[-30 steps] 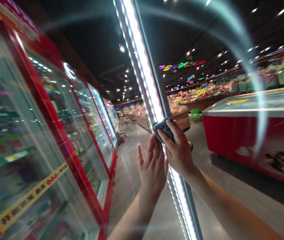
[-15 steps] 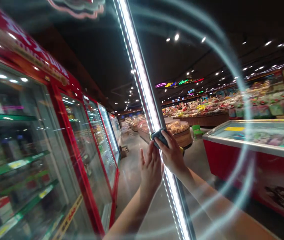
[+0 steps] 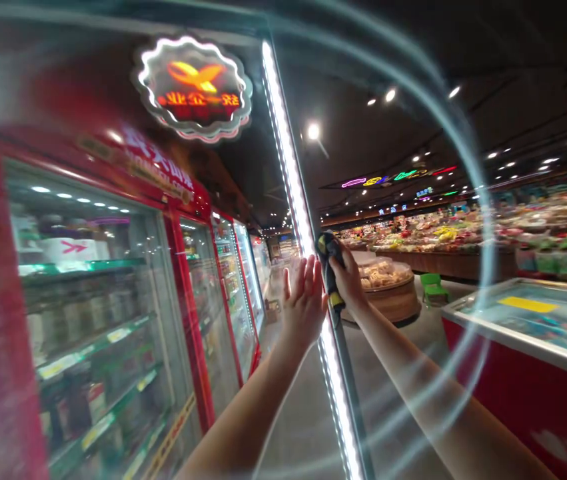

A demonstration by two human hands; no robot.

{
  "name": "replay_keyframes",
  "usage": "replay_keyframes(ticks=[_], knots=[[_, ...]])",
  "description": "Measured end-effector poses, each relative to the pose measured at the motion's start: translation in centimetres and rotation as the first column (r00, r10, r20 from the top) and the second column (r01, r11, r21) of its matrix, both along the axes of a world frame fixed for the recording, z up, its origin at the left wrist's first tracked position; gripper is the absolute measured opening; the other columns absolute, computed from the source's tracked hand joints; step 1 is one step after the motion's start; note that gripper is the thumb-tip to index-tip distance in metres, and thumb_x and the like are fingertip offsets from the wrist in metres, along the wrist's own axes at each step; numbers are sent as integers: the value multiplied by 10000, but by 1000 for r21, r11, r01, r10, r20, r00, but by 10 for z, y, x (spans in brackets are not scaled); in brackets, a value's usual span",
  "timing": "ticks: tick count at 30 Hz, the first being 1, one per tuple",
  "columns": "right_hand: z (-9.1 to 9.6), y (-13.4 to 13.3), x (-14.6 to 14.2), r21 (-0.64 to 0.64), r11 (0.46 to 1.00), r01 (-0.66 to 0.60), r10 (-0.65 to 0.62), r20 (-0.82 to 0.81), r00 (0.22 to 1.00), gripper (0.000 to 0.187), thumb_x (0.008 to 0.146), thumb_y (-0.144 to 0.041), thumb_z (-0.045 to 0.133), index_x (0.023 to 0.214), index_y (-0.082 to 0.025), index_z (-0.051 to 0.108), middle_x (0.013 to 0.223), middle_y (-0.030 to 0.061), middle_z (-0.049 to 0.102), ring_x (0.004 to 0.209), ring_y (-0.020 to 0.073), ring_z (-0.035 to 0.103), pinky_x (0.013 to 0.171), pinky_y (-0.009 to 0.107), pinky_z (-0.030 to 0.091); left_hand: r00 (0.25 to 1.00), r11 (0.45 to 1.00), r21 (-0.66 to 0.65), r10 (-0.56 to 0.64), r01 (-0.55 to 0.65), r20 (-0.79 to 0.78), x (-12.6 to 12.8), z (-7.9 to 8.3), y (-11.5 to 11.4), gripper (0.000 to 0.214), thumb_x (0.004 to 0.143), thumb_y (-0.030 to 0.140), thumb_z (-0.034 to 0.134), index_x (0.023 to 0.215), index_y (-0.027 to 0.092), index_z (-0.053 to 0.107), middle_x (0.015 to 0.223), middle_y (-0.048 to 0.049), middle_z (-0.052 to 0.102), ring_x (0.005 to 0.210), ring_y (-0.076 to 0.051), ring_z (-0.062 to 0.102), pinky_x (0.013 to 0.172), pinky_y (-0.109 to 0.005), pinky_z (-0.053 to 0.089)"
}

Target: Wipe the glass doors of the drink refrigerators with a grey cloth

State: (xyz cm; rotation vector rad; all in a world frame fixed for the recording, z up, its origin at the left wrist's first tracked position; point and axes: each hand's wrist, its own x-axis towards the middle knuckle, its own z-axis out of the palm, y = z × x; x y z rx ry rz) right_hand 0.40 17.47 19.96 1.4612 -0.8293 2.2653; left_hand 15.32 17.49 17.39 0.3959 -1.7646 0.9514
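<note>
My right hand (image 3: 350, 279) grips a black-and-yellow hand tool (image 3: 332, 267) against the edge of a lit upright frame; I cannot make out its exact kind. The frame carries a bright strip of LED lights (image 3: 290, 157) that runs at a slant from top to bottom. My left hand (image 3: 304, 300) is open, fingers upright and slightly spread, beside the strip just left of the tool. It seems to lie against a clear pane, though the contact is hard to judge. Pale curved streaks cross the view.
Red drink coolers (image 3: 176, 250) with glass doors line the left. A lit scalloped sign (image 3: 193, 87) with reversed lettering hangs above. At right are a red chest freezer (image 3: 528, 360), a green chair (image 3: 433, 288), a round wooden display stand (image 3: 390, 297) and produce displays (image 3: 443, 233).
The view has shifted, bringing the whole scalloped sign into sight. My right hand has turned the tool more upright along the strip's right side. The left hand stays open beside it.
</note>
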Motion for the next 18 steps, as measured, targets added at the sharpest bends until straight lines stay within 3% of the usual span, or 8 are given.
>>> replay_keyframes(ticks=[3, 9, 11, 16, 18], knots=[[-2, -1, -1, 75, 978, -193, 188, 62, 980, 405, 918, -351, 574, 1311, -275, 636, 1303, 67, 694, 1250, 252, 618, 1131, 513, 459, 999, 999, 6, 41, -41, 24, 1, 9, 12, 789, 951, 233, 520, 1634, 128, 139, 1656, -102, 310, 1575, -254, 178, 1312, -547, 56], [-18, 34, 6, 89, 966, -244, 241, 49, 969, 420, 860, -381, 651, 1271, -297, 671, 1355, 53, 673, 1288, 263, 594, 1163, 506, 418, 990, 997, -36, 68, -64, 127, 12, 12, 44, 749, 940, 169, 480, 1622, 102, 178, 1643, -85, 343, 1575, -238, 188, 1321, -535, 54], [-8, 49, 4, 81, 963, -256, 251, 69, 966, 409, 845, -378, 655, 1242, -286, 687, 1316, 55, 695, 1252, 267, 615, 1138, 507, 440, 986, 996, -29, 91, -88, 138, 18, 15, 61, 727, 961, 221, 491, 1618, 104, 202, 1646, -86, 336, 1576, -234, 183, 1322, -522, 42], [49, 76, 5, 47, 975, -218, 210, 134, 968, 417, 838, -382, 594, 1225, -255, 684, 1237, 63, 718, 1171, 252, 638, 1068, 473, 485, 976, 990, -28, 139, -137, 169, 31, 25, 111, 768, 990, 365, 514, 1627, 118, 163, 1668, -96, 276, 1578, -244, 175, 1319, -520, 55], [62, 84, 14, 55, 972, -228, 221, 110, 969, 411, 848, -394, 573, 1215, -249, 687, 1199, 63, 723, 1118, 247, 653, 1031, 465, 507, 973, 988, -26, 156, -154, 172, 37, 27, 127, 778, 992, 353, 512, 1629, 109, 137, 1667, -105, 276, 1575, -242, 182, 1318, -509, 85]])
